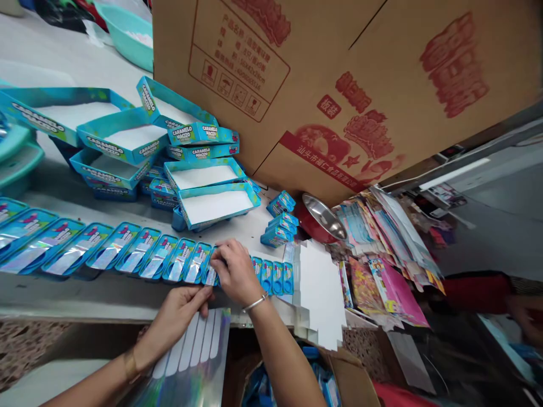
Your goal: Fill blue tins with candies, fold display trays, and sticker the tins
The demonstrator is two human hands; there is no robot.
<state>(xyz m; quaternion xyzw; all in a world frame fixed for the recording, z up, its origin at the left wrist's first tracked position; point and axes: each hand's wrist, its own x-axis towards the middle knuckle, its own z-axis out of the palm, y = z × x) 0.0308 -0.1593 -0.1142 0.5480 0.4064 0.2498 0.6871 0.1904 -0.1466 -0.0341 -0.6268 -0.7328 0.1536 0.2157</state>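
Observation:
A long row of small blue tins point(127, 251) with shiny holographic labels lies along the near edge of the white table point(106, 297). My right hand point(232, 271), a silver bangle on its wrist, rests on the row, fingers bent and pressing a tin near the middle. My left hand point(178, 314) is just below it, its fingers pinching the top edge of a holographic sticker sheet point(193, 362) with several strips peeled away. The sheet hangs over the table's front edge.
Open blue "Caramelo Macizo" display boxes point(212, 198) are stacked behind the row. A big brown carton point(339, 85) stands at the back. A metal bowl point(324, 217), a flat white card blank point(320, 294) and piles of colourful packets point(382, 249) lie right.

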